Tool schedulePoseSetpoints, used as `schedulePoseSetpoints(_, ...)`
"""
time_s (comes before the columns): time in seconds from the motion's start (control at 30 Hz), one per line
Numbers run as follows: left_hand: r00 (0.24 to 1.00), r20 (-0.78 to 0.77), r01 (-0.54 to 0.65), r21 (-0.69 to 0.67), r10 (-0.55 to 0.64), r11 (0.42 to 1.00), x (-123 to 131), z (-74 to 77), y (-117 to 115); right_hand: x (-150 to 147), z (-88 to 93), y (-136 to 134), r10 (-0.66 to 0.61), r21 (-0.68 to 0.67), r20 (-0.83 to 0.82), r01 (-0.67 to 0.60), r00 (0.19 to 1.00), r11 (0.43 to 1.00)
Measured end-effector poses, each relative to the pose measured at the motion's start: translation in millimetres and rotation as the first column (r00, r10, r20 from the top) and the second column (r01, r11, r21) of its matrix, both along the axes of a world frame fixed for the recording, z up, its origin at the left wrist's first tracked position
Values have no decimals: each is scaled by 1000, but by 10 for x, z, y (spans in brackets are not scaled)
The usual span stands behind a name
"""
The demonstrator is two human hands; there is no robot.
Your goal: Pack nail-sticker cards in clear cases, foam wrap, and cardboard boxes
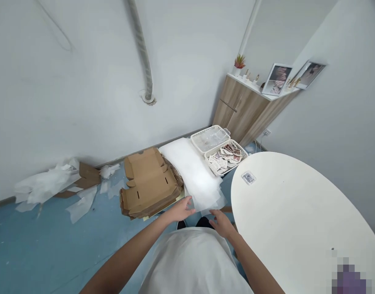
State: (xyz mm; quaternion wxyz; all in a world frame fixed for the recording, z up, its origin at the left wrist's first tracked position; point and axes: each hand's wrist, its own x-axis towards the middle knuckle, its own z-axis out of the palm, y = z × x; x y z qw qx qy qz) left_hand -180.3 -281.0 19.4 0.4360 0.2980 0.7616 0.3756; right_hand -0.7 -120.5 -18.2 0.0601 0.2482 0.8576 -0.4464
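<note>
My left hand [180,210] reaches forward with its fingers apart, close to the near edge of a stack of thin white sheets [191,167], which look like packing foam. On the other side, my right hand [221,223] hovers by the stack's near right corner, fingers spread. Neither hand holds anything that I can see; whether the fingertips touch the sheets I cannot tell. Flattened brown cardboard boxes [153,183] lie piled just left of the sheets. Beyond the stack's right side sits a white basket [207,160] of printed cards or packets [225,157].
Another white basket [193,141] stands behind, with clear plastic inside. To my right is a round white table [297,204] bearing a small clear packet [248,177]. A wooden cabinet [245,106] fills the corner. Scrap sheets [83,204] and an open carton [88,174] lie left.
</note>
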Motion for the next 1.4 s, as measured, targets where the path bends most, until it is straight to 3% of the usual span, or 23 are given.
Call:
schedulePoseSetpoints(0.1, 998, 58, -12, 17, 11, 1000, -108, 26, 37, -208, 57, -66, 193, 21, 62, -195, 979, 981)
schedulePoseSetpoints(0.2, 995, 84, -47, 27, 44, 999, -202, 25, 170, -391, 91, -6, 254, 49, 89, -259, 963, 965)
schedulePoseSetpoints(0.4, 986, 60, -157, 22, 155, 987, -407, -49, 563, -970, 9, 374, 155, 174, -26, -148, 988, 974)
schedulePoseSetpoints(0.53, 972, 79, -220, -48, 223, 974, -614, -172, 901, -1464, -202, 569, 97, 211, 0, -94, 995, 973)
schedulePoseSetpoints(0.7, 914, 217, -315, -159, 344, 936, -828, -457, 1316, -1905, -524, 689, 100, 229, 62, -112, 993, 967)
schedulePoseSetpoints(0.87, 789, 326, -479, -205, 521, 854, -828, -736, 1470, -2030, -677, 714, 191, 263, 190, -238, 963, 935)
schedulePoseSetpoints(1.0, 731, 331, -587, -142, 597, 797, -821, -886, 1476, -2023, -631, 663, 348, 242, 211, -394, 913, 887)
schedulePoseSetpoints(1.1, 676, 266, -663, -189, 688, 724, -873, -964, 1495, -2026, -569, 627, 438, 213, 159, -464, 885, 860)
schedulePoseSetpoints(1.23, 537, 184, -775, -276, 823, 568, -940, -1021, 1545, -2048, -520, 659, 488, 155, 69, -493, 870, 856)
schedulePoseSetpoints(1.4, 442, 235, -818, -291, 866, 497, -967, -1044, 1578, -2093, -498, 798, 449, 48, -35, -448, 893, 893)
